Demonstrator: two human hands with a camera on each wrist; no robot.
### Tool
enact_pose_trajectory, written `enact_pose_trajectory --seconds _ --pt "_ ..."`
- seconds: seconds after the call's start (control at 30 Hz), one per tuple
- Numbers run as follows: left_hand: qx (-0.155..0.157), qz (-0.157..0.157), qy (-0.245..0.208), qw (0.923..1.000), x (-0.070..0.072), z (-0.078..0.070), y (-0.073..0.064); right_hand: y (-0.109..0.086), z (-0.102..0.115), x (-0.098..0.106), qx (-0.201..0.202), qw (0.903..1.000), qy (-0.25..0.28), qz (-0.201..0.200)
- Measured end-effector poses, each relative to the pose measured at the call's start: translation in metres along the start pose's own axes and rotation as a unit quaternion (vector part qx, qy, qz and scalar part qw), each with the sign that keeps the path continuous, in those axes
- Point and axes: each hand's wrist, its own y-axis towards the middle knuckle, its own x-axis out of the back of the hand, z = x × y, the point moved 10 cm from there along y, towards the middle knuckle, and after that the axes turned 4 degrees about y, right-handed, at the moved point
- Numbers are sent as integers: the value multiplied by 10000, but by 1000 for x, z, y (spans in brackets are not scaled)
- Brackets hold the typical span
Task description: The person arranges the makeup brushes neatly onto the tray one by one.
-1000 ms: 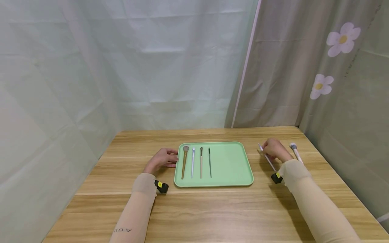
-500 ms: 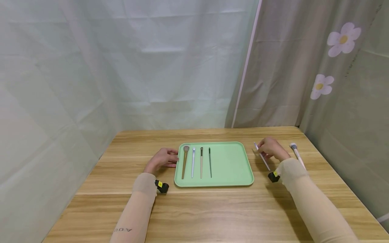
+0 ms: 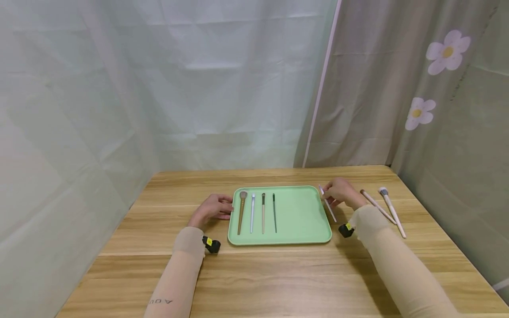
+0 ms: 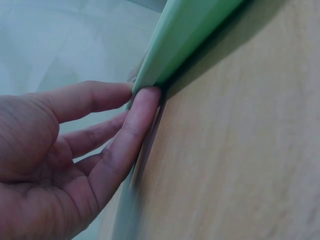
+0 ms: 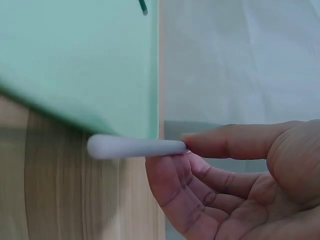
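A light green tray [image 3: 300,218] lies on the wooden table. My left hand [image 3: 214,206] is at its left side, with the thumb and a finger [image 4: 145,107] pinching the rim. Beyond the tray's right edge, my right hand [image 3: 342,193] pinches a slim pale lilac makeup brush [image 3: 332,213] between thumb and fingertips. Its rounded handle end [image 5: 107,147] points toward the tray in the right wrist view. Side by side on the tray's left half lie a brown-handled brush [image 3: 241,216], a pale lilac brush [image 3: 252,218], a beige one [image 3: 263,221] and a thin dark green one [image 3: 275,216].
To the right of my right hand, a pinkish-brown brush [image 3: 377,206] and a white-handled brush [image 3: 391,212] lie on the table, their handle ends close together. Curtains [image 3: 238,88] hang behind and beside the table [image 3: 254,278].
My right hand has moved left with the lilac brush, from open table to beside the tray's right rim. The pinkish-brown brush has come into sight. The left hand has not moved.
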Motion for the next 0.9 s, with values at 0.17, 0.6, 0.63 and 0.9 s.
enact_pose_trajectory --seconds 0.17,0.6,0.63,0.9 --pt "-19 6 14 10000 0 1 1 3 9 -15 73 9999 89 63" --pt "33 -47 2 10000 0 2 3 10 27 -44 82 9992 328 216" --pt "24 -45 0 10000 0 2 3 11 28 -46 96 9993 304 214" --pt "-36 -24 -41 10000 -1 2 4 16 32 -61 4 9990 368 235"
